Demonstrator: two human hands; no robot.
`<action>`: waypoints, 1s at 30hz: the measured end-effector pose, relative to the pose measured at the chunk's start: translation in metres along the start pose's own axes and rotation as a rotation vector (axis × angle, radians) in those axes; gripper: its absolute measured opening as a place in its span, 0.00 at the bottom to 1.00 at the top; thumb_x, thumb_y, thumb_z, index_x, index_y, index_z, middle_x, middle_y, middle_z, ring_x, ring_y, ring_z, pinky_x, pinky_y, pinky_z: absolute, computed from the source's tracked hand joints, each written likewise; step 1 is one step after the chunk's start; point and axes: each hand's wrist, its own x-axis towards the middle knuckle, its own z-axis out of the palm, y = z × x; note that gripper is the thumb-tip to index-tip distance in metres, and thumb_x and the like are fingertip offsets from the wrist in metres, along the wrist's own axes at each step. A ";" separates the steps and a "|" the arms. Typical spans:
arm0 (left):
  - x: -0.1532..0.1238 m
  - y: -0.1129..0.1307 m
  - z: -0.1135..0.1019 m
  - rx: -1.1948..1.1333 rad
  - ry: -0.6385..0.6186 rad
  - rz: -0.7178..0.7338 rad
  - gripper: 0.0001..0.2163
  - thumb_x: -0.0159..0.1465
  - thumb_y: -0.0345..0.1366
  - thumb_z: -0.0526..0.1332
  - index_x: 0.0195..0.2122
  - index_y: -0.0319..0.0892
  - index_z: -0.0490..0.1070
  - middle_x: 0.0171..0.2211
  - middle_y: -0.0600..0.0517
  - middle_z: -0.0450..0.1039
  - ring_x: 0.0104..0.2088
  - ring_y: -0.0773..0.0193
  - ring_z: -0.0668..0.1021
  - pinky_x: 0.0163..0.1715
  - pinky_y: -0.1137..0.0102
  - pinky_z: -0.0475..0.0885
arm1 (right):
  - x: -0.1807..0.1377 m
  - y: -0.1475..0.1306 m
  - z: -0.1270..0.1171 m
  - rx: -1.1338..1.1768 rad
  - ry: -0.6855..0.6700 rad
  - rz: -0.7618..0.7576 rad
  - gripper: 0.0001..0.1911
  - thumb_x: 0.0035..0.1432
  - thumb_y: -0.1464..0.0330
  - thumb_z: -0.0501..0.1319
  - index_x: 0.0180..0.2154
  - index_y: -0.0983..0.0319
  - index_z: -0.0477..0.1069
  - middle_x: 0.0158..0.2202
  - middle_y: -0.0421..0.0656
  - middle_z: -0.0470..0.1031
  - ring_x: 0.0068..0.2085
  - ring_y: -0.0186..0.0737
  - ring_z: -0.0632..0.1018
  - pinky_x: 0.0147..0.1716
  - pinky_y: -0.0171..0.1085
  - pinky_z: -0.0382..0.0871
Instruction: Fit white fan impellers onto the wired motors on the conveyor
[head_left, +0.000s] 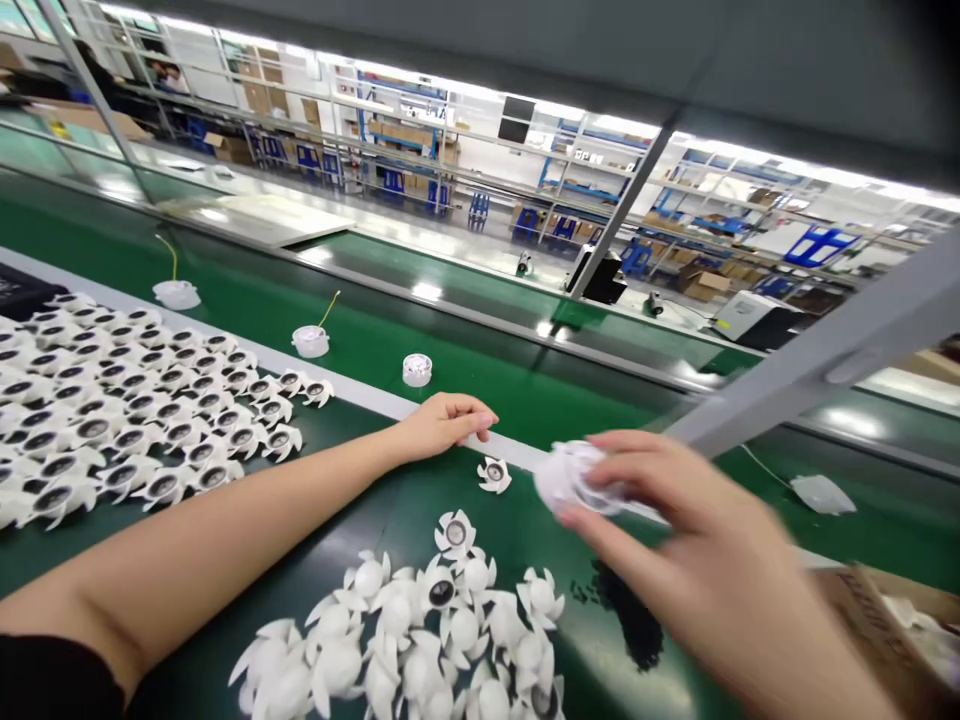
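Observation:
In my right hand (675,530) is a round white plastic fan housing (571,478), gripped between thumb and fingers above the table edge; the hand is somewhat blurred. My left hand (446,425) rests at the grey rail (367,395) with its fingers curled together, and nothing shows in them. Just below it, a single white fan impeller (494,475) lies with its dark hub ring up. In front of me is a loose heap of white impellers (397,610), most with domed hubs up. Rows of impellers (135,380) cover the table at left, hub rings up.
On the green conveyor belt (360,365) beyond the rail stand several white housings (417,370), some with a yellow wire. Another white part (823,494) lies at right. A slanted grey post (825,350) rises beside my right hand. A cardboard box (874,625) is at lower right.

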 end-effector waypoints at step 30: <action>-0.007 0.017 -0.013 0.261 -0.489 -0.068 0.19 0.49 0.46 0.74 0.34 0.40 0.72 0.23 0.59 0.64 0.23 0.72 0.65 0.23 0.74 0.59 | 0.027 0.047 0.086 -0.149 -0.224 0.002 0.21 0.59 0.65 0.64 0.54 0.60 0.75 0.65 0.50 0.63 0.57 0.55 0.75 0.52 0.48 0.73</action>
